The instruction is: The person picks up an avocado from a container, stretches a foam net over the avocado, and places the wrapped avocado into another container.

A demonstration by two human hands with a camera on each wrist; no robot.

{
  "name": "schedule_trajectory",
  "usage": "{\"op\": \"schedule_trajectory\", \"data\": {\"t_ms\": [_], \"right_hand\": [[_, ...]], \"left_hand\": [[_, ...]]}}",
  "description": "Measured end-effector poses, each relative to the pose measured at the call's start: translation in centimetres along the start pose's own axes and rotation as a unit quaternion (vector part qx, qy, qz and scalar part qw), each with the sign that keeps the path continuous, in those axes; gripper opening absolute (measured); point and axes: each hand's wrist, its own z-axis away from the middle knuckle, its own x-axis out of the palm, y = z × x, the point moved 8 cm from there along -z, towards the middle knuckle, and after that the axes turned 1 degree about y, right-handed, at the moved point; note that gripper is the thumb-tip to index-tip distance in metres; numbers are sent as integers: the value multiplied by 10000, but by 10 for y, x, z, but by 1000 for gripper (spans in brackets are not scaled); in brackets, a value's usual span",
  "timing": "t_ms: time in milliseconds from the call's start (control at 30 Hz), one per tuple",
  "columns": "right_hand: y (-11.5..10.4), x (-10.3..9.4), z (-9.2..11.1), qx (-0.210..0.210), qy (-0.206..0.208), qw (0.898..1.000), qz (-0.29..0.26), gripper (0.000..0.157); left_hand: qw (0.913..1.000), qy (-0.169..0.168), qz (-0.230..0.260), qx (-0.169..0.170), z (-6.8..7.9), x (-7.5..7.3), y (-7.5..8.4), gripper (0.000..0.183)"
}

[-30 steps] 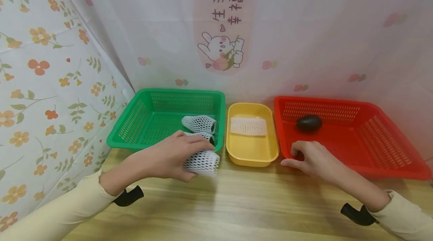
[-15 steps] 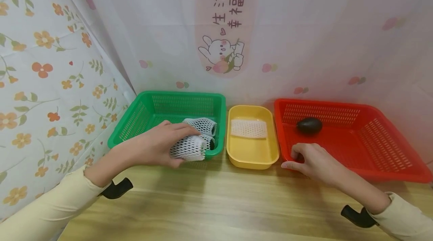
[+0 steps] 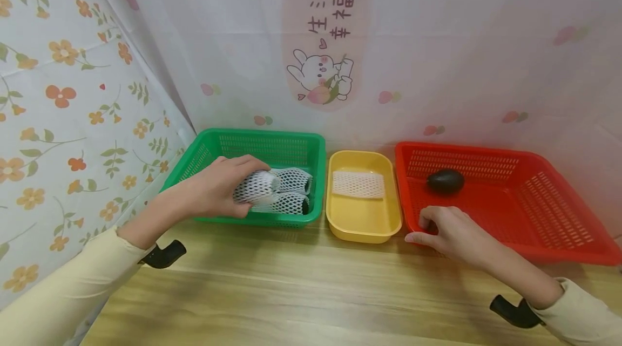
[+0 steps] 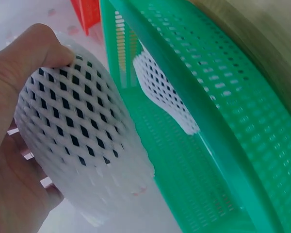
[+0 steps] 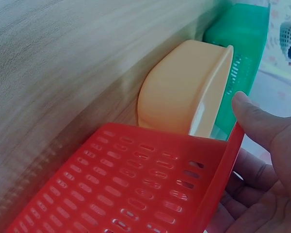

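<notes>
My left hand (image 3: 218,184) grips a white foam net sleeve (image 4: 77,116) over the green basket (image 3: 318,189). Something dark shows through the mesh in the left wrist view. Two more netted pieces, an upper one (image 3: 293,179) and a lower one (image 3: 290,203), lie in that basket, the lower with a dark end showing. At the near left corner of the red basket (image 5: 116,179), my right hand (image 3: 449,230) pinches the rim, thumb outside and fingers inside. Farther back in the red basket rests a dark avocado (image 3: 445,181).
Between the two baskets stands a yellow tub (image 3: 362,222) with a flat white foam net (image 3: 358,184) in it. All three containers sit on a wooden table (image 3: 291,292) close to a printed curtain (image 3: 233,65). A floral cloth (image 3: 63,119) hangs at the left.
My left hand has carried the netted piece left and back, from the green basket's front right corner to over its inside. My right hand stays at the red rim.
</notes>
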Motion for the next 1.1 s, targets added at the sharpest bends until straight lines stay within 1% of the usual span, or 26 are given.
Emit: {"op": "schedule_trajectory", "data": {"t_ms": [200, 333, 467, 700, 867, 1000, 1100], "right_hand": [[-1, 1, 0, -19, -27, 10000, 20, 33], [-2, 1, 0, -48, -27, 10000, 9, 33], [-1, 0, 0, 0, -30, 10000, 6, 33], [-1, -1, 0, 6, 15, 10000, 12, 33], [1, 0, 0, 22, -54, 10000, -9, 32], [1, 0, 0, 38, -91, 9999, -41, 32], [1, 0, 0, 5, -58, 10000, -42, 32]], "left_hand": [[9994, 4, -123, -321, 2, 0, -17, 61], [9982, -126, -187, -548, 4, 3, -27, 60], [9969, -267, -297, -684, 5, 7, -35, 59], [9945, -482, -313, -878, 6, 16, -53, 60], [9926, -569, -294, -1033, 6, 24, -64, 57], [9904, -662, -356, -1157, 5, 34, -71, 57], [9887, -748, -425, -1228, 4, 41, -73, 56]]}}
